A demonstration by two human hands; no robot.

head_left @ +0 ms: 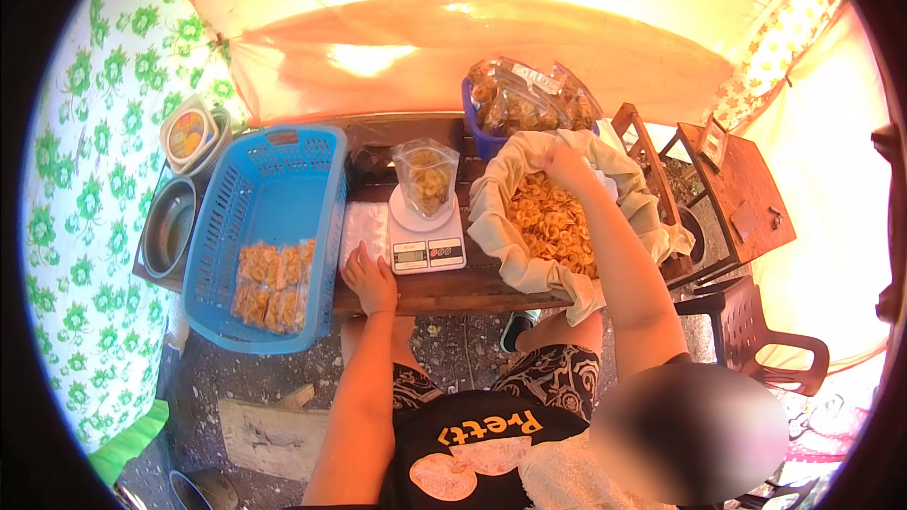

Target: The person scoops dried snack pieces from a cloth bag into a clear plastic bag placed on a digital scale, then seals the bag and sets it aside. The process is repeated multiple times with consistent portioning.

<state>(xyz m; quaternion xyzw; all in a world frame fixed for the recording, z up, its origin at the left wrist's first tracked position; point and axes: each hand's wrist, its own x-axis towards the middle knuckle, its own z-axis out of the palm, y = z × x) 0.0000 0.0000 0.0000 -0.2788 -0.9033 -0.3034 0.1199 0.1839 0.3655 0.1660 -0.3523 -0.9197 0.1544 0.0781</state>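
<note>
My left hand (370, 279) lies with its fingers apart on a stack of clear plastic bags (364, 231) beside the white digital kitchen scale (429, 250). A clear pouch of chips (427, 179) stands upright on the scale's round plate, its top edge spread. My right hand (567, 168) reaches over the far side of a container lined with cream cloth (491, 212). Thin yellow-orange chips (550, 227) fill that container. The right fingers are bent down and partly hidden, so what they hold, if anything, does not show.
A blue plastic basket (203, 274) on the left holds several small packs of chips (274, 283). Behind the cloth-lined container stands a purple-blue basket (480, 140) of filled pouches (529, 99). A metal pot (170, 227) sits far left; a brown plastic chair (756, 340) stands right.
</note>
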